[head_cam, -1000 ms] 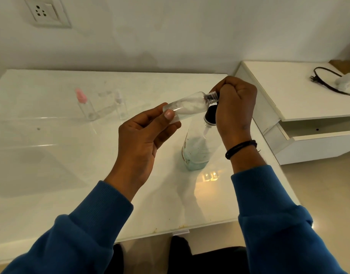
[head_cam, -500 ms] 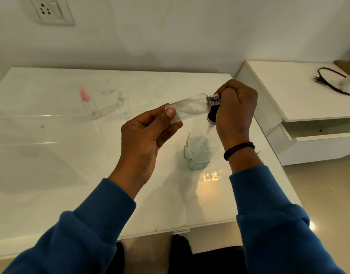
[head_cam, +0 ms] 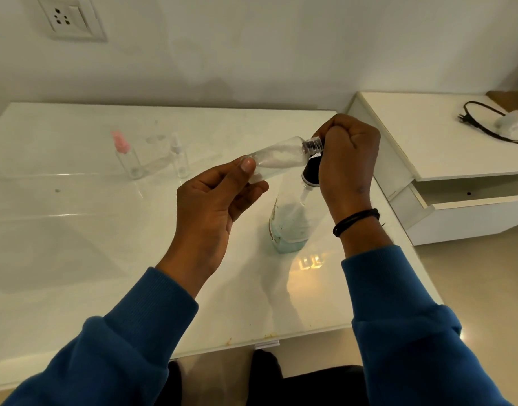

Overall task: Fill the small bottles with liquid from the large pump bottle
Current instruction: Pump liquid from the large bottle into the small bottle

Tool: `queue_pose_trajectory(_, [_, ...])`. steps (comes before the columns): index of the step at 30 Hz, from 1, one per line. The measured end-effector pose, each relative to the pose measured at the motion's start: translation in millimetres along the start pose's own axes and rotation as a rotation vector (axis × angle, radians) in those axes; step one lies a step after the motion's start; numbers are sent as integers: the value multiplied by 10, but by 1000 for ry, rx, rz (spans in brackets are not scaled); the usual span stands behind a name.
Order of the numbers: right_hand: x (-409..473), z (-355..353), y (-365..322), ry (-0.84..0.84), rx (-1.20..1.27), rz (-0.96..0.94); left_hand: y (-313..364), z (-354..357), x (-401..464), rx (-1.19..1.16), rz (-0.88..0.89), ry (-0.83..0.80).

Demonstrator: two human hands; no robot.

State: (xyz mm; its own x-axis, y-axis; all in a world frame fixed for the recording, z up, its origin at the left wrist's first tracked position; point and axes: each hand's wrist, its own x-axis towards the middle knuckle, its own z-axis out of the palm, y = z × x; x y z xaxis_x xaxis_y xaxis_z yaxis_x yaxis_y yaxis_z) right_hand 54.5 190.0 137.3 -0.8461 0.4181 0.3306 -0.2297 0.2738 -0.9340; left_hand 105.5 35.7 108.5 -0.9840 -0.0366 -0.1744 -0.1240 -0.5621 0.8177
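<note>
The left hand (head_cam: 210, 206) holds a small clear bottle (head_cam: 276, 159) above the white surface (head_cam: 76, 244), its grip curled round the bottle's base with the thumb laid along the side; the bottle lies nearly level, its long axis running from lower left to upper right, base toward the left hand and threaded neck (head_cam: 312, 144) pointing right and a little up; the right hand (head_cam: 347, 165) meets that neck, its fingers curled and pinching at the neck's end, though what they pinch is hidden behind the knuckles; a black band (head_cam: 356, 221) circles the right wrist. Below the two hands a large bottle (head_cam: 290, 227) stands upright on the surface, a little pale blue liquid at its bottom, its black top (head_cam: 312, 174) just under the small bottle's neck. Farther back on the left stand a small bottle with a pink cap (head_cam: 125, 155) and a small bottle with a clear cap (head_cam: 180, 158), near each other, both upright. A low white cabinet (head_cam: 427, 159) sits to the right, a black cord (head_cam: 486, 124) lying on it.
</note>
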Motion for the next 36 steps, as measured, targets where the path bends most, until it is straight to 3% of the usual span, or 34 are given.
queue_pose_trajectory(36, [6,4,123,19,-52,-9,-1,7,-7,16,-22,26])
